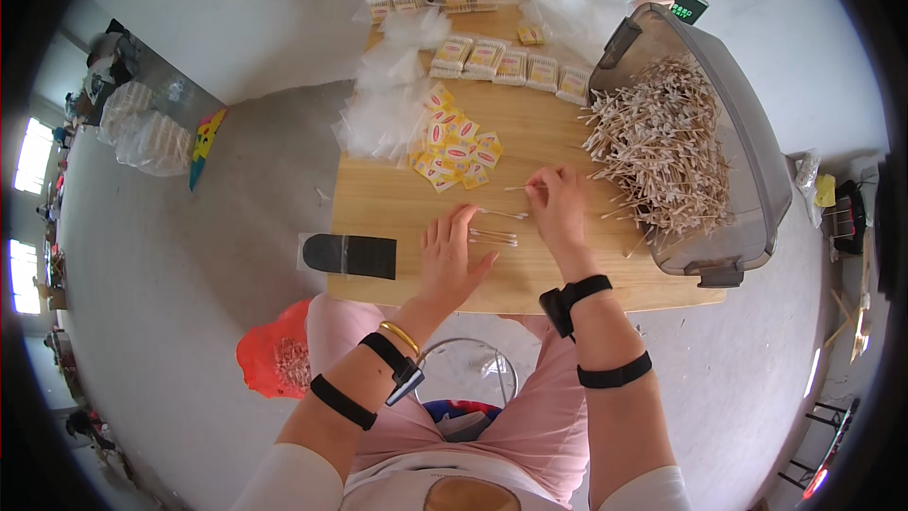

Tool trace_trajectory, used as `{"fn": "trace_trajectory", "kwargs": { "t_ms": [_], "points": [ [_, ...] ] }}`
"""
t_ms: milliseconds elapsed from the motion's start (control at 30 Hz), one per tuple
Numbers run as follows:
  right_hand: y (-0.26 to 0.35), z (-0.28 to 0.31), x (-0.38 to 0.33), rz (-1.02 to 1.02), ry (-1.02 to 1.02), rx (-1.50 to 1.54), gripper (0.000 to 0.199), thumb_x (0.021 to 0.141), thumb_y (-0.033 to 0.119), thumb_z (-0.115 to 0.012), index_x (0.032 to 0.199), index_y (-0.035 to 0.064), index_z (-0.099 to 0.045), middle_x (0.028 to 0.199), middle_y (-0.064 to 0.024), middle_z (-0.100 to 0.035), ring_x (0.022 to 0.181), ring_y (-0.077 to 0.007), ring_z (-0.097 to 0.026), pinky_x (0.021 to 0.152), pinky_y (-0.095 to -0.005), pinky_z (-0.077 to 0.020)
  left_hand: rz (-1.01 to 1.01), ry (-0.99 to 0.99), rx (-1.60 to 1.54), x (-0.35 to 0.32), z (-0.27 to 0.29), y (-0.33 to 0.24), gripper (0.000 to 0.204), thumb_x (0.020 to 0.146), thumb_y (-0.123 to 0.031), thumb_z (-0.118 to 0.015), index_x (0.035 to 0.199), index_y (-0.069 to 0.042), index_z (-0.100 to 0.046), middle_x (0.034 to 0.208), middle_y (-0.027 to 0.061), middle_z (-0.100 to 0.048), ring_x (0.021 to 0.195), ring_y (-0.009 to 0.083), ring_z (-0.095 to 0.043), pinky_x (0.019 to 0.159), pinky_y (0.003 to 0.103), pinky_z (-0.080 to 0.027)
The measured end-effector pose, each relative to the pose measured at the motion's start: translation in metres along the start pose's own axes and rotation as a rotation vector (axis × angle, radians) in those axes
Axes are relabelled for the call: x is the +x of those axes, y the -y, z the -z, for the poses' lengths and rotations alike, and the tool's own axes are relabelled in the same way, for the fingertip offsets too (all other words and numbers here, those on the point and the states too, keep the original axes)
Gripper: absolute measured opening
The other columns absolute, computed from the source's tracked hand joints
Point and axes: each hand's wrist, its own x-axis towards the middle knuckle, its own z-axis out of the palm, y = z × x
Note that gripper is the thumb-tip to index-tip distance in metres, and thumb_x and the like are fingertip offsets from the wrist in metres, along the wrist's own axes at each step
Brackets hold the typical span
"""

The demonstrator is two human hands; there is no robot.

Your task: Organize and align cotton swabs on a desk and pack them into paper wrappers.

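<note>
The right hand (558, 203) pinches 1 thin wooden stick (518, 188) above the worktop (378, 203), the left hand (449, 251) lies open, flat and empty beside small laid-out sticks (494, 237); light, stiff, probably snappable, best gripped mid-shaft.

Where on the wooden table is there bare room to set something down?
Bare wood lies along the wooden table's near left edge, between the yellow sachets and the left hand. It is crowded on the right, by the grey tub of wooden sticks, and at the far end, by the small packed boxes.
</note>
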Motion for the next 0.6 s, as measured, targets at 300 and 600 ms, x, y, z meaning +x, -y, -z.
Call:
{"fn": "trace_trajectory", "kwargs": {
  "t_ms": [300, 600],
  "points": [
    [0.008, 0.029, -0.049, -0.081, -0.109, 0.159, 0.015, 0.088, 0.004, -0.067, 0.101, 0.0095, -0.073, 0.103, -0.0137, -0.062, 0.102, -0.0365, -0.056, 0.089, -0.0455, -0.0468, -0.218, 0.347, 0.338, -0.001, 0.003, 0.004, 0.079, 0.099, -0.040, -0.061, 0.160, -0.001, -0.028, 0.168, 0.0172, -0.026, 0.157, 0.0341, -0.020, 0.127, 0.059, -0.011],
    [-0.050, 0.115, -0.065, 0.088, -0.121, -0.566, 0.033, 0.088, 0.004, -0.062, 0.119, 0.0124, -0.067, 0.117, -0.0079, -0.058, 0.113, -0.0320, -0.052, 0.098, -0.0461, -0.0442, -0.300, 0.275, 0.402, 0.011, -0.010, -0.002, 0.083, 0.102, -0.052, -0.049, 0.160, 0.002, -0.026, 0.169, 0.0180, -0.024, 0.157, 0.0343, -0.020, 0.127, 0.057, -0.012]
  ]
}}
